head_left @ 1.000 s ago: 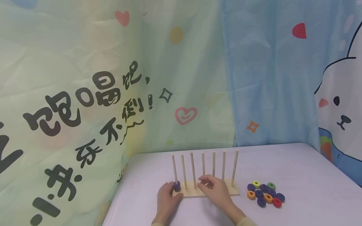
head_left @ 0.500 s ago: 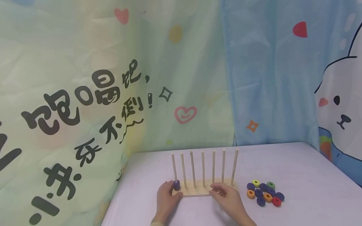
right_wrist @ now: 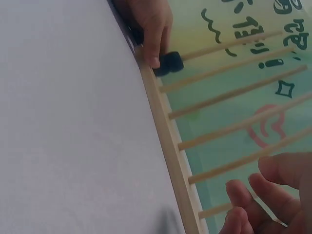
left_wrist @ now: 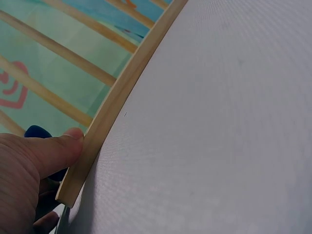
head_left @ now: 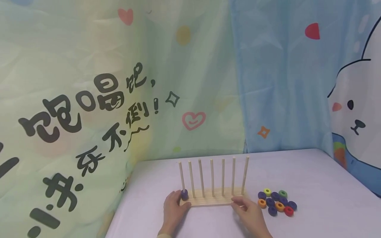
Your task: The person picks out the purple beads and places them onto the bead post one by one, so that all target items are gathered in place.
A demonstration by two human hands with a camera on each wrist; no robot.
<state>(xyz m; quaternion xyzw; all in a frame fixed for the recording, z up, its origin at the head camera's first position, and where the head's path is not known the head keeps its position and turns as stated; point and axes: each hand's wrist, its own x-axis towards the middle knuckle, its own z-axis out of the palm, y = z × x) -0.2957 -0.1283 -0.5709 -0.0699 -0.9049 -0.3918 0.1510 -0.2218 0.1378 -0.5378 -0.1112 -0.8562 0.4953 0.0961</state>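
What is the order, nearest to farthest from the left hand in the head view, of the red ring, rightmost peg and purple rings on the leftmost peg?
1. Purple rings on the leftmost peg: beside the left hand.
2. Rightmost peg: at the rack's right end.
3. Red ring: farther right, past the rack.

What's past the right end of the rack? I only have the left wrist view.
Observer: Head view shows a cluster of loose rings to the right of the peg rack.

Operator: Right hand carrying one?

Observer: No ring shows in the right hand, in either the head or right wrist view.

Operator: How many pegs total? Mine run out of frame.

Observer: Seven upright pegs in the head view.
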